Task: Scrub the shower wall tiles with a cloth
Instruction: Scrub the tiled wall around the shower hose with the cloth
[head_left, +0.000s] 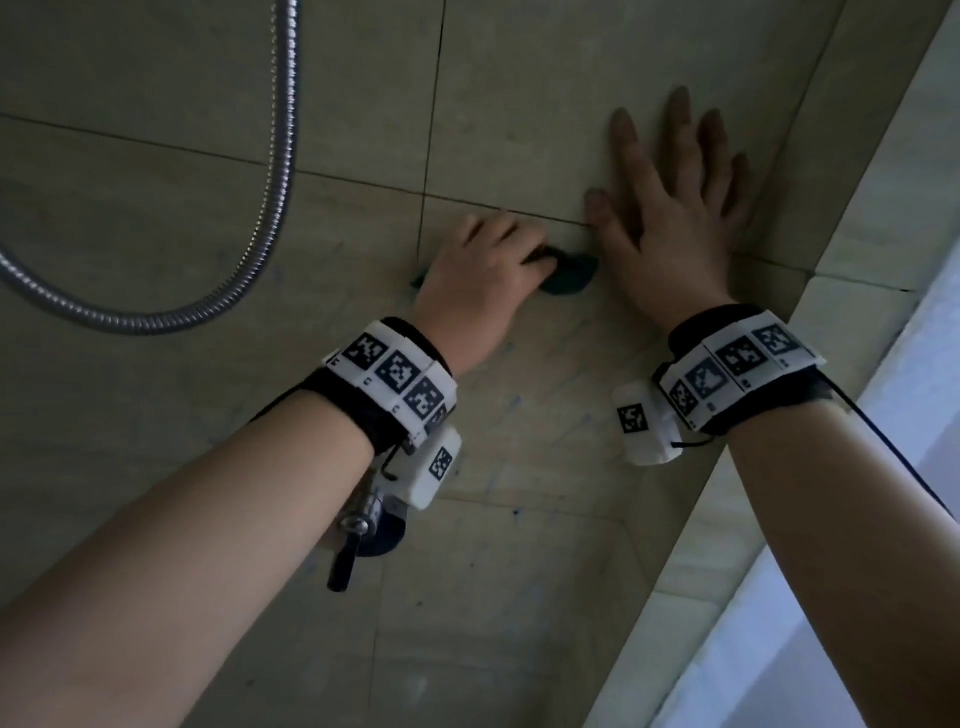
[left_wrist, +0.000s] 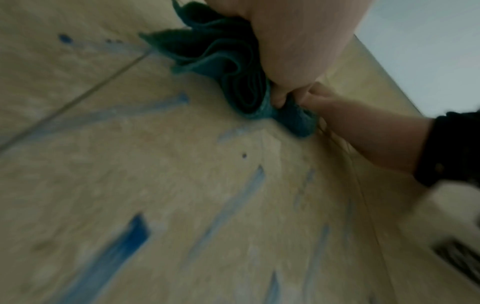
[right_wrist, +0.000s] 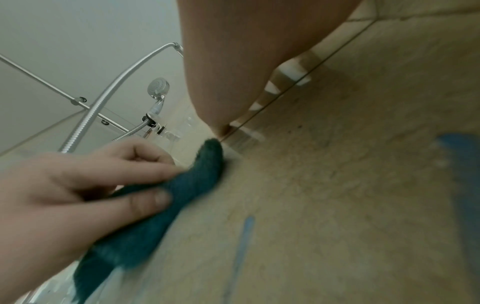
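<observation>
My left hand (head_left: 488, 262) grips a bunched dark teal cloth (head_left: 569, 275) and holds it against the beige shower wall tiles (head_left: 519, 104), just below a grout line. In the left wrist view the cloth (left_wrist: 223, 67) folds out from under the palm. The right wrist view shows my left hand's fingers (right_wrist: 145, 197) curled round the cloth (right_wrist: 166, 205). Beside the cloth on its right, my right hand (head_left: 670, 208) lies flat on the tile with fingers spread, holding nothing. Blue streaks (left_wrist: 124, 242) mark the tile below the cloth.
A metal shower hose (head_left: 280, 156) loops down the wall at the left. A tap lever (head_left: 353, 535) sticks out under my left wrist. The wall meets a corner edge (head_left: 831, 270) on the right. A shower head (right_wrist: 157, 86) hangs in its bracket.
</observation>
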